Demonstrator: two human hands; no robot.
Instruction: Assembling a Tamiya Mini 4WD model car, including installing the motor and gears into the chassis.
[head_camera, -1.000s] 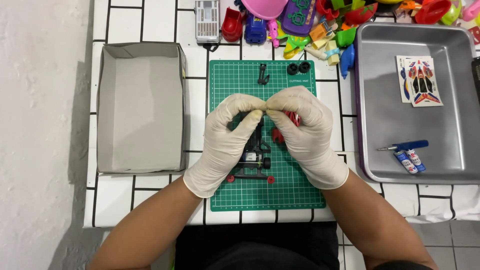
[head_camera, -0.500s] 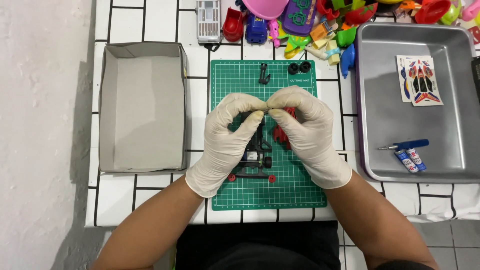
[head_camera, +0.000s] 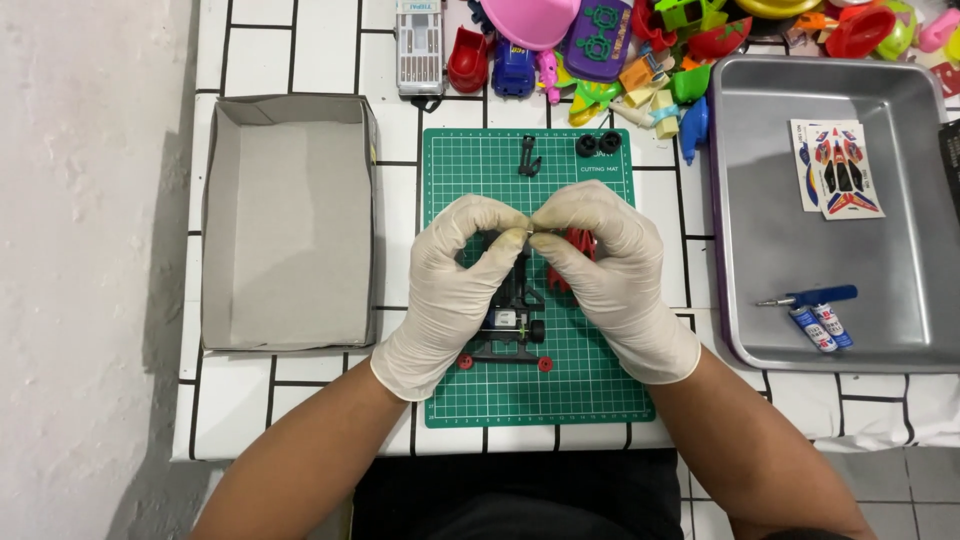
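Together, both hands' fingers (head_camera: 515, 236) pinch a tiny part (head_camera: 527, 231).

Both bare forearms came in from the near edge and angled inward toward each other. The left hand (head_camera: 455, 285) and the right hand (head_camera: 610, 275) wore pale gloves and met at the middle, knuckles up and fingers curled. Their thumb and forefinger tips pressed together in a tight pinching grip, the fingertips (head_camera: 522, 232) of both hands touching, wrists slightly raised.
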